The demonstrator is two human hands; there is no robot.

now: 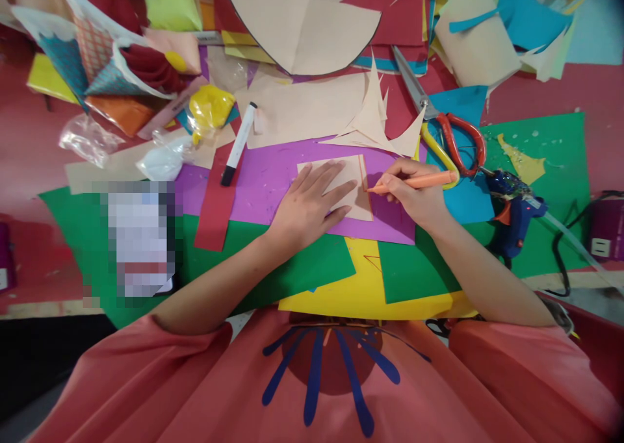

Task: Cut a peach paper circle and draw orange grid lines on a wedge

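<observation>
My left hand (312, 202) lies flat with fingers spread on a small cream paper square (348, 177), pressing it against a purple sheet (253, 196). In my right hand (414, 193) is an orange marker (429, 180), its tip touching the paper near the right edge. Orange lines run along that edge. Just beyond my right hand lie large scissors (424, 102) with red and yellow handles, blades apart. Pointed cream paper scraps (373, 121) rest above the square. A black-and-white marker (238, 144) and a dark red paper strip (214, 202) lie left of my left hand.
A blue glue gun (517, 225) with a clear stick and black cord sits at right on green sheets (550, 164). A blurred-out phone (139, 241) is at left. Patterned paper cones (97, 53) and bagged clay (209, 108) stand farther back. A large cream cutout (302, 21) lies at the top.
</observation>
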